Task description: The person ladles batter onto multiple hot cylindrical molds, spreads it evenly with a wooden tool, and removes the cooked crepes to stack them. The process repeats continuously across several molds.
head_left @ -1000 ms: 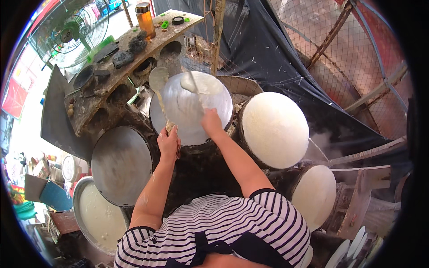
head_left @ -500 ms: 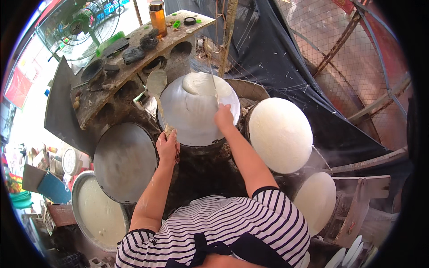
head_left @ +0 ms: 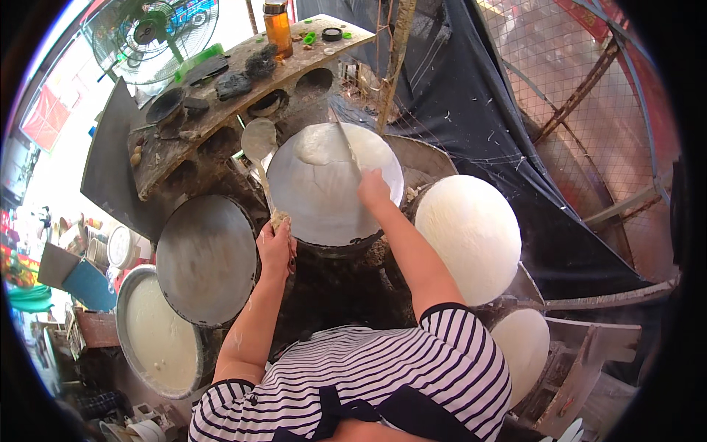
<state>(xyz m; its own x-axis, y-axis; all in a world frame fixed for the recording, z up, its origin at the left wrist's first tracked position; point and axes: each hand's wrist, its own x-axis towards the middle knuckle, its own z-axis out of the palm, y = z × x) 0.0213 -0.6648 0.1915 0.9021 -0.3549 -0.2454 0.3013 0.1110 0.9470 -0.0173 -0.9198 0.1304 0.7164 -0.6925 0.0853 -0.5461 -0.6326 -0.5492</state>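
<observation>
My left hand (head_left: 276, 250) is closed round the handle of a ladle (head_left: 258, 139), whose round, batter-coated bowl points away from me beside the middle griddle. With my right hand (head_left: 374, 188) I grip a long thin spatula (head_left: 346, 147) over that round metal griddle (head_left: 309, 199). White batter (head_left: 324, 144) covers the griddle's far part, and the spatula's blade lies across it. Bare grey metal shows on the near part. To the right, a white round sheet (head_left: 468, 239) covers another griddle. An uncoated dark griddle (head_left: 208, 261) stands on the left.
A wide tub of pale batter (head_left: 197, 368) sits at lower left. Another pale round (head_left: 521, 353) lies at lower right. Beyond the griddles, a sooty ledge (head_left: 324, 62) holds charcoal lumps (head_left: 234, 85) and an amber jar (head_left: 278, 31). A fan (head_left: 151, 33) stands behind; black sheeting (head_left: 471, 125) hangs right.
My right hand has shifted slightly, and the spatula now leans further left across the batter. The whole view has turned a little. My left hand still holds the ladle.
</observation>
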